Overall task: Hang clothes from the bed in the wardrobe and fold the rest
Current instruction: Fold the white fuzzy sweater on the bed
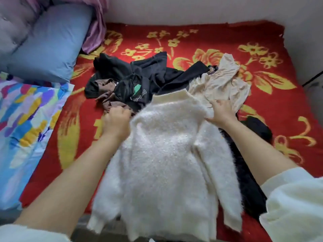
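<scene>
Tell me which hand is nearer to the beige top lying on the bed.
Right. The right hand lies flat at the white sweater's shoulder, its fingertips reaching the beige top's near edge. The left hand is curled at the sweater's other shoulder, well away.

Fluffy white sweater [164, 145] spread over near middle of red floral blanket [218, 39]. Behind it, heap of black garments [148, 72] and beige top [225, 81] bar straight reach forward. Black clothing [250, 180] crowds sweater's right edge. Blue pillow [49, 44] and patterned quilt [22, 123] close off left side. Bare blanket along far edge, far right, and left strip between quilt and sweater.
</scene>
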`<state>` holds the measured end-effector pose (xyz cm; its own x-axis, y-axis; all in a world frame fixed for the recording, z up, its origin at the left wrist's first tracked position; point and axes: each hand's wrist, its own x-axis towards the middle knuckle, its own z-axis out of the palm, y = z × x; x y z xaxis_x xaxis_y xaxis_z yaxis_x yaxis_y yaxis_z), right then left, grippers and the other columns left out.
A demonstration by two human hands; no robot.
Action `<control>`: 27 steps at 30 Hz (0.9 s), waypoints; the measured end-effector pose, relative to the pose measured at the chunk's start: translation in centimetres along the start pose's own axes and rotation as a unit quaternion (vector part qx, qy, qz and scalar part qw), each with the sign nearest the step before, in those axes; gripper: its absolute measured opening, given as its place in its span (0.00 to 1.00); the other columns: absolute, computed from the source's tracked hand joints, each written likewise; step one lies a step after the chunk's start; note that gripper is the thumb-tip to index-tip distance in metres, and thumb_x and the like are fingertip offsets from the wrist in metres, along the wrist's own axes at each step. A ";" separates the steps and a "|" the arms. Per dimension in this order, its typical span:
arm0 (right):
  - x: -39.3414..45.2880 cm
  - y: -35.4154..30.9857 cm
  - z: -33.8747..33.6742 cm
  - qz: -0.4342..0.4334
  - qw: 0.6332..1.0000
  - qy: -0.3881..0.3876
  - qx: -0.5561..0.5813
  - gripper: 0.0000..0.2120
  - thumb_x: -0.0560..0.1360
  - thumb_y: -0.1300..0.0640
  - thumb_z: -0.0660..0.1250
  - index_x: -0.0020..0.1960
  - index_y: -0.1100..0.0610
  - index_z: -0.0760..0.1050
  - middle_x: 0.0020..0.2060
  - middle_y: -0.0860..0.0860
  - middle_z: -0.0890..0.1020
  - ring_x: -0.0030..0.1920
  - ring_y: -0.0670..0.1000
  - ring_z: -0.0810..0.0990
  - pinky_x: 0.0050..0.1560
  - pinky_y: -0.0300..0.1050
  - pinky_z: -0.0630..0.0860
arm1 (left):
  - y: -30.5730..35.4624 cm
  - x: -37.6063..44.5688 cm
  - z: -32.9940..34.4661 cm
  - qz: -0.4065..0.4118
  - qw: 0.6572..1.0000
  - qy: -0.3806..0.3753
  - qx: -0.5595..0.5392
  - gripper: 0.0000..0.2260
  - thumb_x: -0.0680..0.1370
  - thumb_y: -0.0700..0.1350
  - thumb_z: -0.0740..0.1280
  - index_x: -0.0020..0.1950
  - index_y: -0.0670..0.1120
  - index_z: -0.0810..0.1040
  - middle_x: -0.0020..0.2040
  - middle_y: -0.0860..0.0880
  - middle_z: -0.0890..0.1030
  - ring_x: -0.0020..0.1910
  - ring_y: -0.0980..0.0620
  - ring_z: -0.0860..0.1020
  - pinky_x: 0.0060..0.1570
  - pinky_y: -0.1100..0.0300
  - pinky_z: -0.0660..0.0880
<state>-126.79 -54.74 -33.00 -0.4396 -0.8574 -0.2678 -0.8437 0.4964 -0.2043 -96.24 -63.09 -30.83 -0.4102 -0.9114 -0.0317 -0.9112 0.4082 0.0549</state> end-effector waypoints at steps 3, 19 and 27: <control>-1.1 2.3 6.9 0.015 0.993 -0.112 -0.046 0.26 0.76 0.47 0.63 0.70 0.56 0.63 0.67 0.56 0.66 0.67 0.58 0.64 0.61 0.54 0.67 | 3.0 -2.2 7.0 0.055 0.989 -0.140 -0.003 0.12 0.75 0.41 0.63 0.58 0.41 0.73 0.57 0.42 0.73 0.58 0.40 0.71 0.51 0.52 0.71; -9.7 12.2 22.4 0.406 0.878 -0.114 0.227 0.18 0.75 0.55 0.64 0.59 0.66 0.72 0.51 0.60 0.78 0.51 0.60 0.76 0.43 0.44 0.66 | 7.3 -5.8 22.7 0.041 0.945 -0.325 0.016 0.40 0.74 0.63 0.61 0.76 0.53 0.40 0.76 0.45 0.37 0.75 0.46 0.38 0.70 0.42 0.37; -5.8 16.6 7.9 0.453 0.865 0.166 0.137 0.17 0.76 0.59 0.58 0.63 0.66 0.68 0.60 0.64 0.74 0.61 0.63 0.72 0.55 0.50 0.67 | 7.5 -5.7 22.9 0.052 0.934 -0.350 0.052 0.40 0.74 0.63 0.61 0.76 0.54 0.39 0.76 0.45 0.38 0.75 0.45 0.40 0.70 0.41 0.42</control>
<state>-135.86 -40.46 -42.33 -0.9850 -0.0678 -0.1588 -0.0210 0.9599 -0.2794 -101.62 -53.67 -53.10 -0.3869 -0.6250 -0.6781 -0.8490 0.5284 -0.0026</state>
